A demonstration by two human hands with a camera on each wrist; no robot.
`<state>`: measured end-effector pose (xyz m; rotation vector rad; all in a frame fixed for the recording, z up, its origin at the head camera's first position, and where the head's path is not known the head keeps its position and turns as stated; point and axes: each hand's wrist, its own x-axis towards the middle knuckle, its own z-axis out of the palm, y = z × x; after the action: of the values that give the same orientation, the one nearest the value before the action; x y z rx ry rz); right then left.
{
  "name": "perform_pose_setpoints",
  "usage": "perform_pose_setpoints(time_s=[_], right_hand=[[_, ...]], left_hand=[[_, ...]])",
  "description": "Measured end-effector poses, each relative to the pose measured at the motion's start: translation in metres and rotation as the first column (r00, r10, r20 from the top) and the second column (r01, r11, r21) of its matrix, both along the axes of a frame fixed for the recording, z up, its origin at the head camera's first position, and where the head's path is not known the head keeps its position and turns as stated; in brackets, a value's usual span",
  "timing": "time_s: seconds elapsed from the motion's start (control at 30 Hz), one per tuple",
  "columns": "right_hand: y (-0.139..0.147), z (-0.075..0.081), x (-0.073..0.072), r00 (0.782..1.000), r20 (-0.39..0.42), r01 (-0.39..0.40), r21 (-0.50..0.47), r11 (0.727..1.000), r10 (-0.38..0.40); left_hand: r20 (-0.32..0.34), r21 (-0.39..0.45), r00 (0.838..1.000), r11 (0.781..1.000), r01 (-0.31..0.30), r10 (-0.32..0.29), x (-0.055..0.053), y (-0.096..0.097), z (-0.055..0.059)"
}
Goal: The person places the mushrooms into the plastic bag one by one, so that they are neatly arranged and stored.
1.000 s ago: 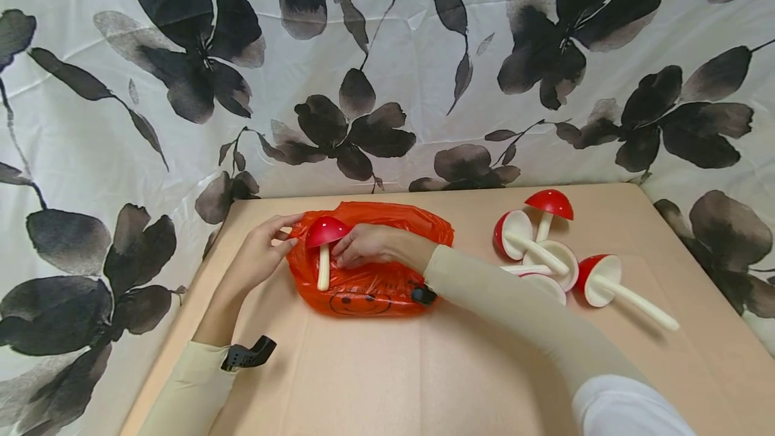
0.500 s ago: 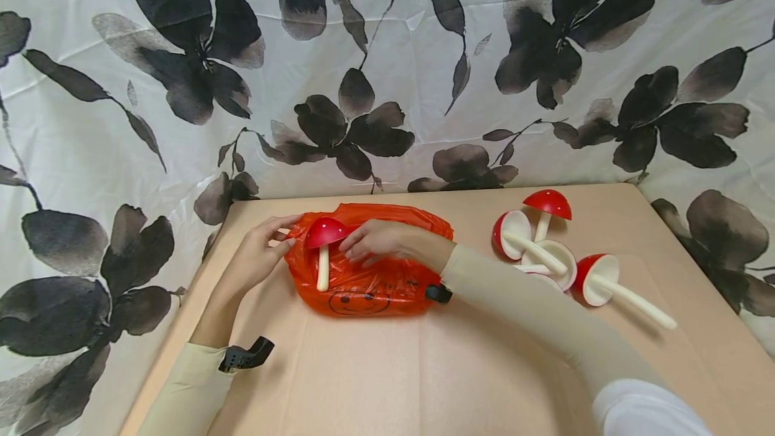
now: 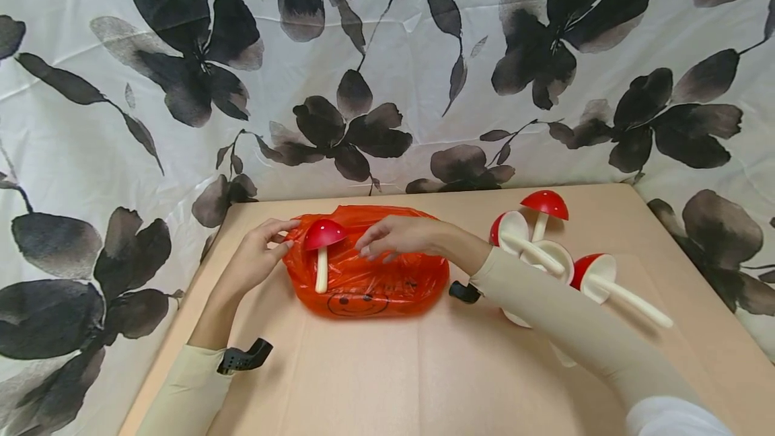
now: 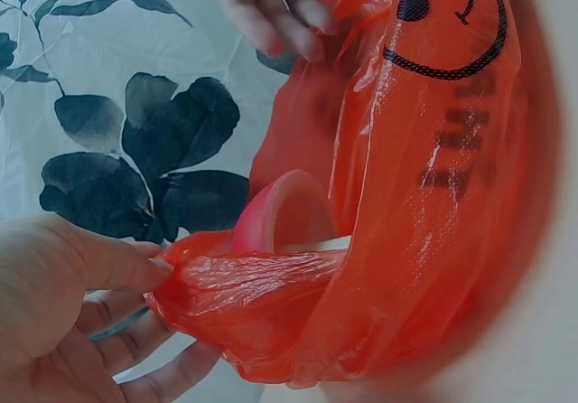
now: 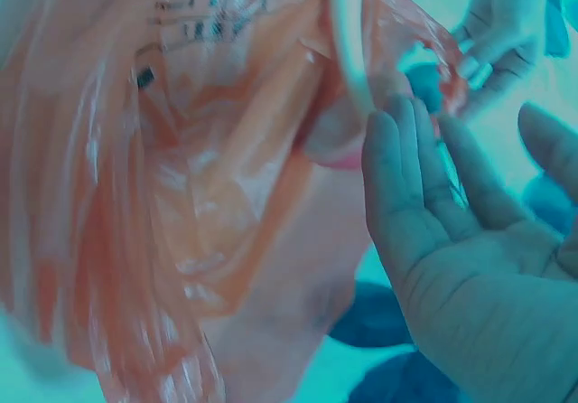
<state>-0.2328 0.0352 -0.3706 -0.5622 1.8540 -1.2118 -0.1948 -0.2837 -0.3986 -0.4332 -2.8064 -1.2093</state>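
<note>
An orange plastic bag (image 3: 369, 286) with a printed smiley lies on the table. In the bag's mouth, at its left end, sits a toy mushroom (image 3: 325, 234) with a red cap and a cream stem; the left wrist view shows its cap (image 4: 271, 213) behind the bag's edge. My left hand (image 3: 254, 258) pinches that edge between thumb and fingers. Over the bag, right of the mushroom, hovers my right hand (image 3: 402, 235). In the right wrist view its fingers (image 5: 388, 164) are extended and hold nothing.
Several more red-capped mushrooms lie in a loose group at the right of the table, among them one standing cap up (image 3: 545, 204) and one with its stem pointing right (image 3: 630, 298). My right forearm partly covers the group. A floral cloth (image 3: 387, 39) hangs behind the table (image 3: 363, 382).
My right hand has moved off the mushroom to the right, its fingers loosening. The mushroom stays in the bag's mouth. My left hand keeps its hold on the bag.
</note>
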Motion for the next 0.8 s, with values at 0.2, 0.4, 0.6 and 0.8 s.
perform_pose_setpoints(time_s=[0.2,0.4,0.6,0.8], right_hand=[[0.021,0.014,0.005,0.999,-0.034,-0.042,0.001,0.999,0.042],[0.041,0.02,0.004,0.998,-0.059,-0.005,-0.046,0.999,0.002],[0.058,0.026,0.004,0.996,-0.086,0.035,-0.045,0.998,-0.039],[0.074,0.034,0.005,0.991,-0.135,0.021,-0.005,1.0,-0.022]], left_hand=[[0.003,0.027,1.0,1.0,0.013,-0.013,0.001,-0.002,-0.001],[0.012,0.03,1.0,0.999,0.012,-0.012,0.0,-0.003,0.0],[0.045,0.042,0.999,0.999,0.014,-0.016,-0.001,-0.003,0.0],[0.065,0.05,0.998,0.999,0.008,-0.012,-0.001,-0.003,0.001]])
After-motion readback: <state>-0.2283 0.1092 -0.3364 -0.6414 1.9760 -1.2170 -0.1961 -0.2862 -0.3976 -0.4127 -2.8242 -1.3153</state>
